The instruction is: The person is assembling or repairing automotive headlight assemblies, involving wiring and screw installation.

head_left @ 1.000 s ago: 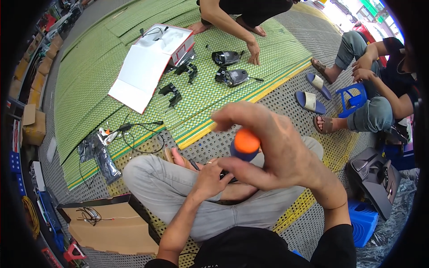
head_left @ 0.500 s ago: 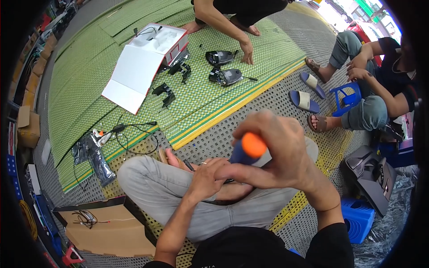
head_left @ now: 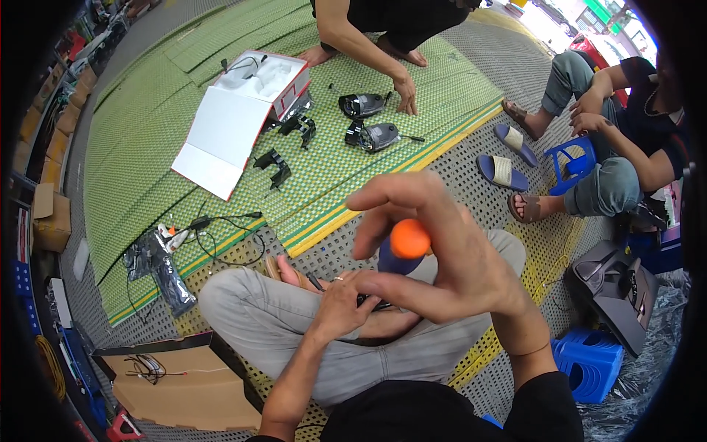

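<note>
Right hand [head_left: 465, 261]: raised over the lap, index finger and thumb spread in a wide C; whether the hidden parts of the fingers touch the handle, cannot tell.
Handle [head_left: 411, 239]: orange end facing the camera, dark blue body below, within the curve of the right hand; lower end out of sight.
Left hand [head_left: 340, 303]: low over the crossed legs, fingers bent down, closed on a dark piece [head_left: 374, 301], mostly hidden beneath hand and thumb.
Legs: grey trousers [head_left: 250, 302], knees out to both sides.
Left of knee: clear plastic bags [head_left: 168, 278] and a black cable [head_left: 221, 222] at the mat's edge; nearer the body, an open brown carton [head_left: 184, 390] with thin wires on it.
Green mat [head_left: 140, 169]: two black brackets [head_left: 272, 168] beside a white box [head_left: 223, 121] with red edges, lid flap folded out; two black lamp-like units [head_left: 374, 137] to their right.
Far side: a co-worker's hand [head_left: 404, 93] reaching down near the units.
Right side: blue slippers [head_left: 502, 172], a seated person with hands together, a blue stool [head_left: 573, 163], a grey moulded part [head_left: 617, 295].
</note>
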The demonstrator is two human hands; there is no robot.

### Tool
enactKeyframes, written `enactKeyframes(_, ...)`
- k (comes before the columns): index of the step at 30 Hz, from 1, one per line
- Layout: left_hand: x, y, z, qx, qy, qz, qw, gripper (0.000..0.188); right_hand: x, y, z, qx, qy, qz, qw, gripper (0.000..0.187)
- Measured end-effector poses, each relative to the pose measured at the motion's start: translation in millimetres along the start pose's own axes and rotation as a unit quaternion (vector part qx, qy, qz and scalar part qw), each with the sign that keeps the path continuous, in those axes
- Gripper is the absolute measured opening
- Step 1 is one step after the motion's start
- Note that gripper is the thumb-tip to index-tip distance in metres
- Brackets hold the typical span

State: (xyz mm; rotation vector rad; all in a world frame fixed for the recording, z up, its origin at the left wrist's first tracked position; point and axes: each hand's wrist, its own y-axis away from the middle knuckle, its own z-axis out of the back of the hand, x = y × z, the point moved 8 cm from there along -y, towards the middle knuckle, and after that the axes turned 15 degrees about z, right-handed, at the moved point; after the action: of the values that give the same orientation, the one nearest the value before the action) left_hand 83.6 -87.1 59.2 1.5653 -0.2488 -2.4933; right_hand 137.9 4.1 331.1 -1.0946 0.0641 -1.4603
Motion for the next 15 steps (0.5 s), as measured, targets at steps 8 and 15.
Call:
enactKeyframes(8,-24,3,3,-0.005,-0.108,-0.034,0.994,0.072,3,15,-8,0.036,-0.008,-0.050,0.998,0.068)
enactKeyframes(15,-9,-11,-11,-0.029,-0.164,0.002,0.986,0.077,18,5,-4,-0.020,-0.042,-0.037,0.998,0.072)
